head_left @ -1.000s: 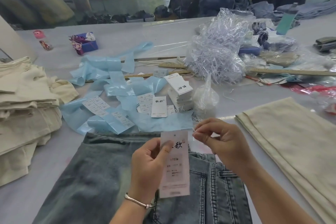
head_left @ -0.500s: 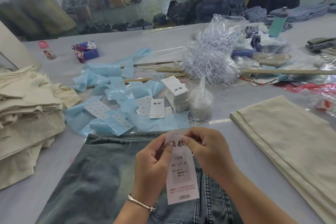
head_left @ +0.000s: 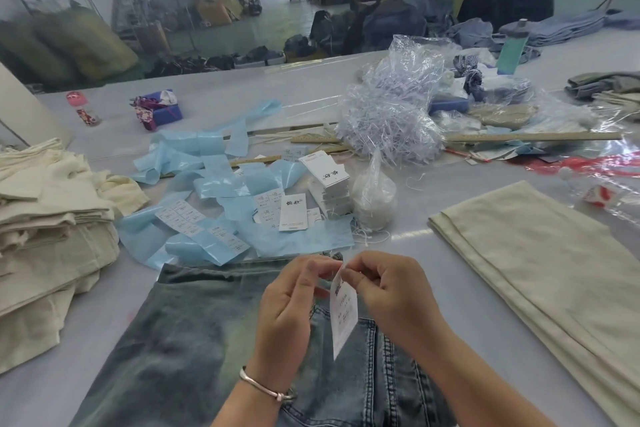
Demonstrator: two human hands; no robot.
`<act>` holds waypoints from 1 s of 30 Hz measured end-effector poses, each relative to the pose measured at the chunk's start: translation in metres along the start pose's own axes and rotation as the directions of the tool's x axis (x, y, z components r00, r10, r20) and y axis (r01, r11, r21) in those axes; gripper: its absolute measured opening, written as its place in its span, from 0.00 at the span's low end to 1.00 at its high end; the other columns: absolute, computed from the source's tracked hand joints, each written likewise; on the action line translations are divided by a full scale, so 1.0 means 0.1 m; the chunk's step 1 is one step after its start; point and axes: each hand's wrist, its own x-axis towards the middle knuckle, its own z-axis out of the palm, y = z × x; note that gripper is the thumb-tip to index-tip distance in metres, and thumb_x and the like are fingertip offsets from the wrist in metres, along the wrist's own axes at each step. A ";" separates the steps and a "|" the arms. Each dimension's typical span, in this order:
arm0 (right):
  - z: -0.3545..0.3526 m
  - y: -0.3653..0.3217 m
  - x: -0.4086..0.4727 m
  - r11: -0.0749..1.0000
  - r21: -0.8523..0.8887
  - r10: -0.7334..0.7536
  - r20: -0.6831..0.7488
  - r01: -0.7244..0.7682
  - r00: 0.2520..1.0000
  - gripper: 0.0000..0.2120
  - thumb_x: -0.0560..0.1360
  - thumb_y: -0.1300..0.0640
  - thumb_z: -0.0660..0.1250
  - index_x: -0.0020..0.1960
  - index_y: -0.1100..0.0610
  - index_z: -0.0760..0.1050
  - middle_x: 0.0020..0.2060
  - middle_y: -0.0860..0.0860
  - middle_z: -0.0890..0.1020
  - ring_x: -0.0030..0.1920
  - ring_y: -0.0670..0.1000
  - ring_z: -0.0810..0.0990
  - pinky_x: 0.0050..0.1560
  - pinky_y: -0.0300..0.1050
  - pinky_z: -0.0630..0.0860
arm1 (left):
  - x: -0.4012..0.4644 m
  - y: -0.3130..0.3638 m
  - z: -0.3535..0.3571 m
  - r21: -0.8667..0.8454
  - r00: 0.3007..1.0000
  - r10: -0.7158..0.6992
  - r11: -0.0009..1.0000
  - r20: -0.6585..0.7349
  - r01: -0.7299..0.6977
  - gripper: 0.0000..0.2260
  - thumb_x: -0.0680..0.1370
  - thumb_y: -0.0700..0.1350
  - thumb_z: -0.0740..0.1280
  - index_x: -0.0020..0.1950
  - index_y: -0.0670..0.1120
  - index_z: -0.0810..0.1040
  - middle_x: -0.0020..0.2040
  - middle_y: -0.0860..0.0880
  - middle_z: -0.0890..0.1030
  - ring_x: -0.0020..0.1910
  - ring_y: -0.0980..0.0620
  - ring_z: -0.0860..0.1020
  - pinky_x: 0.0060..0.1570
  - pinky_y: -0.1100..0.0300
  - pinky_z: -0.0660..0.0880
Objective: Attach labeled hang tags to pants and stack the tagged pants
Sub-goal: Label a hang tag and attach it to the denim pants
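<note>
Hands are both pinching the top of one tag [head_left: 343, 308], left hand [head_left: 287, 308] and right hand [head_left: 391, 298], over jeans [head_left: 194, 340] lying at the counter's near edge, so tagging looks unfinished and stacking not yet begun.

My left hand [head_left: 287, 315] and right hand [head_left: 391, 291] pinch the top of a white printed paper hang tag [head_left: 343, 315] above faded blue-grey denim pants [head_left: 180, 350] at the near edge of the grey worktop [head_left: 408, 250]; folded cream pants [head_left: 540, 253] lie toward the right edge.
</note>
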 end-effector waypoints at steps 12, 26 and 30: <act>-0.18 0.12 -0.14 0.992 0.095 -0.081 -0.030 0.083 0.996 0.07 0.74 0.56 0.72 0.37 0.52 0.79 0.25 0.50 0.71 0.28 0.45 0.64 0.31 0.48 0.66 | 0.15 0.03 0.20 -0.093 0.998 0.026 0.995 0.051 -0.022 0.10 0.72 0.32 0.72 0.49 0.45 0.79 0.40 0.44 0.82 0.39 0.50 0.80 0.40 0.60 0.78; -0.67 0.24 -0.21 0.966 0.257 0.061 -0.147 -0.022 0.987 0.13 0.71 0.55 0.73 0.53 0.45 0.76 0.32 0.42 0.82 0.21 0.46 0.68 0.23 0.39 0.66 | 0.30 0.09 0.73 0.225 0.980 0.131 0.961 0.147 -0.162 0.14 0.77 0.35 0.68 0.51 0.55 0.75 0.38 0.54 0.78 0.38 0.55 0.78 0.34 0.53 0.80; -0.72 0.35 -0.22 0.890 0.409 0.217 0.012 -0.203 0.976 0.02 0.73 0.62 0.72 0.42 0.56 0.80 0.30 0.53 0.83 0.24 0.51 0.76 0.25 0.40 0.71 | 0.28 0.05 0.89 0.186 0.986 0.101 0.975 0.133 -0.125 0.15 0.76 0.35 0.69 0.49 0.56 0.76 0.38 0.54 0.79 0.37 0.54 0.79 0.32 0.52 0.79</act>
